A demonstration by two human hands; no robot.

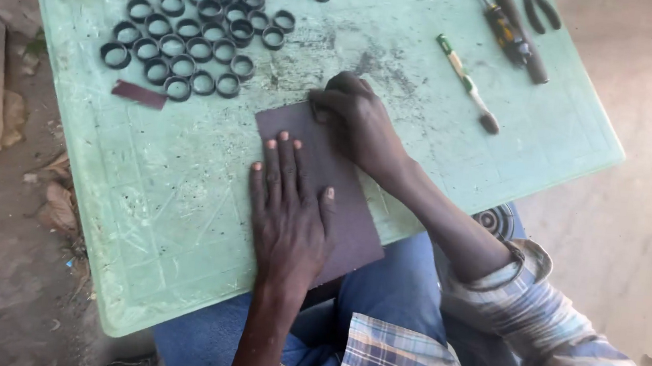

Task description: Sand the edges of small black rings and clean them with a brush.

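A dark purple-brown sheet of sandpaper [354, 218] lies on the green plastic table [172, 183], its near end hanging over the table's front edge. My left hand [287, 207] rests flat on the sheet, fingers spread, pinning it down. My right hand [357, 122] is curled at the sheet's far end, fingers pressed down on a small dark thing at the top corner that I cannot make out.
Several black rubber rings [198, 20] lie in rows at the table's far left. A small strip of sandpaper [139, 94] lies near them. A green-handled brush [467, 82], a screwdriver [511, 33] and pliers [540, 7] lie at the far right. Dirt ground surrounds the table.
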